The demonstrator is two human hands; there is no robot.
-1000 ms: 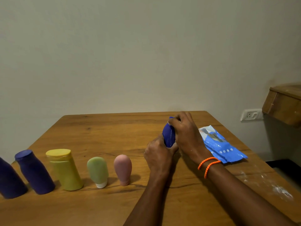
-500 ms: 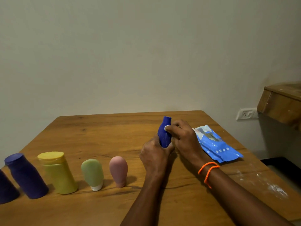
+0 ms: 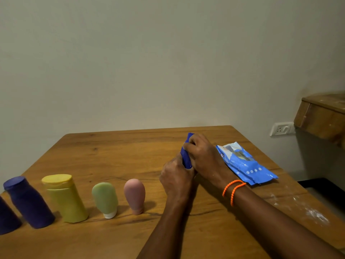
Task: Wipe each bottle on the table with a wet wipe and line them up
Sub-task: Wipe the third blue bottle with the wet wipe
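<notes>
**tabletop_tom:** Spotted the blue bottle [image 3: 186, 159] just right of the pink bottle [image 3: 134, 193] and a bit further back, clamped in both hands. Saw the left hand [image 3: 176, 179] wrapped tight round the lower half and the right hand [image 3: 203, 157] curled over the top end, gripping it too. Couldn't make out any wet wipe under those fingers, so couldn't tell if one was in there.

**wipe_guy:** Same here. Worried about a slip, tbh: wet plastic, small and rounded, squeezed from both ends. Could've squirted out sideways towards the pink bottle, and looked top-heavy enough, stood on its cap, to go over at a nudge.

**tabletop_tom:** Yep, and then dominoes: noticed the green bottle [image 3: 105, 198], yellow bottle [image 3: 64, 199] and purple bottle [image 3: 28, 202] lined up close together left of the pink bottle.

**wipe_guy:** Also clocked the wipes pack [image 3: 244, 164] well right of the pink bottle, near the right forearm. Could've been dragged by that arm. Plus white smears [image 3: 315, 215] far right of the pink bottle, ready to dirty a clean bottle.
</notes>
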